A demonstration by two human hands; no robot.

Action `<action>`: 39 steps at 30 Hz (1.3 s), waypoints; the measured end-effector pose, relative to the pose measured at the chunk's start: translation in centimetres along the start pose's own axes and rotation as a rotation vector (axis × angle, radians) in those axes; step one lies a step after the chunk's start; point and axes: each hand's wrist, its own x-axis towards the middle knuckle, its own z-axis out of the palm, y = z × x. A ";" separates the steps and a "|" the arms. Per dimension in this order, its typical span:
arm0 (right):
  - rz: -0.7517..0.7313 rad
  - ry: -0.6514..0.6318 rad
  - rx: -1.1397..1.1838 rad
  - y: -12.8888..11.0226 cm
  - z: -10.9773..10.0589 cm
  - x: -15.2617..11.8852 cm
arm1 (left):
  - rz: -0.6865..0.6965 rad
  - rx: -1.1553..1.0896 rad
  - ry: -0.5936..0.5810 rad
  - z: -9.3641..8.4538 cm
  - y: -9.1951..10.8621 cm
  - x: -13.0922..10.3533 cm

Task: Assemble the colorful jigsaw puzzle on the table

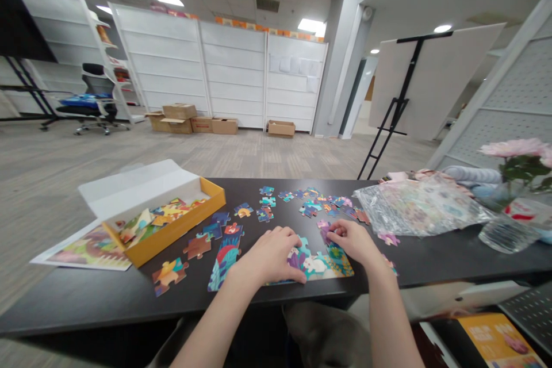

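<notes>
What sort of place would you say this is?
Probably an office storeroom or showroom: long white shelving units line the far wall, cardboard boxes sit on the floor beneath, and an office chair stands at the left.

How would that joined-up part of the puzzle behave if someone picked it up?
The joined part of the puzzle would probably sag or split at its visible seams if lifted by one edge. Its interlocking tabs might keep it together under a gentle push across the smooth-looking table. It looks thin and flat, so it's likely light.
</notes>
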 end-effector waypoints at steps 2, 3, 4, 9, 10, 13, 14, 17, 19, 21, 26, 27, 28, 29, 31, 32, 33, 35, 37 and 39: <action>0.001 0.016 0.001 0.5 -0.5 -0.1 | 0.000 -0.004 -0.004 -0.1 0.0 0.0; 0.008 0.038 -0.004 1.0 -0.8 -0.1 | 0.000 -0.008 -0.007 -0.1 0.0 0.0; 0.025 0.066 -0.014 1.7 -1.4 -0.2 | 0.001 -0.011 -0.009 -0.1 0.0 0.0; 0.215 0.201 -0.086 7.1 -5.2 -1.3 | 0.009 -0.016 -0.006 0.1 -0.2 -0.1; 0.267 0.230 -0.109 8.2 -5.9 -1.5 | 0.009 -0.014 -0.005 0.1 -0.2 -0.1; 0.336 0.237 -0.159 10.4 -7.5 -2.1 | 0.012 -0.006 -0.002 0.3 -0.3 0.0; 0.341 0.225 -0.164 10.8 -7.7 -2.3 | 0.014 -0.006 -0.003 0.3 -0.3 0.0; 0.327 0.148 -0.160 10.8 -8.1 -3.0 | 0.010 -0.009 -0.008 0.1 -0.2 0.0; 0.291 0.057 -0.142 10.4 -8.1 -3.5 | 0.005 -0.010 -0.016 -0.1 -0.1 0.0; 0.246 -0.019 -0.109 10.0 -7.9 -4.1 | 0.003 -0.012 -0.025 -0.2 -0.1 0.0; 0.217 -0.073 -0.026 9.7 -6.8 -4.3 | 0.003 -0.021 -0.033 -0.2 -0.2 0.0; 0.225 -0.089 -0.003 9.6 -6.6 -4.2 | 0.004 -0.021 -0.031 -0.2 -0.3 0.0; 0.229 -0.102 0.020 9.4 -6.4 -4.0 | 0.005 -0.022 -0.030 -0.2 -0.3 0.0; 0.228 -0.106 0.038 9.3 -6.2 -3.8 | 0.006 -0.024 -0.029 -0.2 -0.3 0.0; 0.212 -0.083 0.048 8.8 -6.0 -3.5 | 0.003 -0.029 -0.033 -0.3 -0.2 0.0; 0.198 -0.059 0.040 8.6 -5.9 -3.4 | 0.001 -0.031 -0.036 -0.3 -0.2 0.0; 0.182 -0.035 0.030 8.4 -5.9 -3.3 | -0.002 -0.033 -0.037 -0.4 -0.1 0.0; 0.145 -0.011 0.022 8.2 -5.9 -3.2 | -0.007 -0.036 -0.035 -0.4 0.0 0.0; 0.116 -0.032 0.042 8.4 -6.0 -3.2 | -0.005 -0.039 -0.034 -0.5 0.0 -0.1; 0.114 -0.068 0.070 8.7 -6.1 -3.3 | -0.002 -0.037 -0.033 -0.4 0.0 -0.1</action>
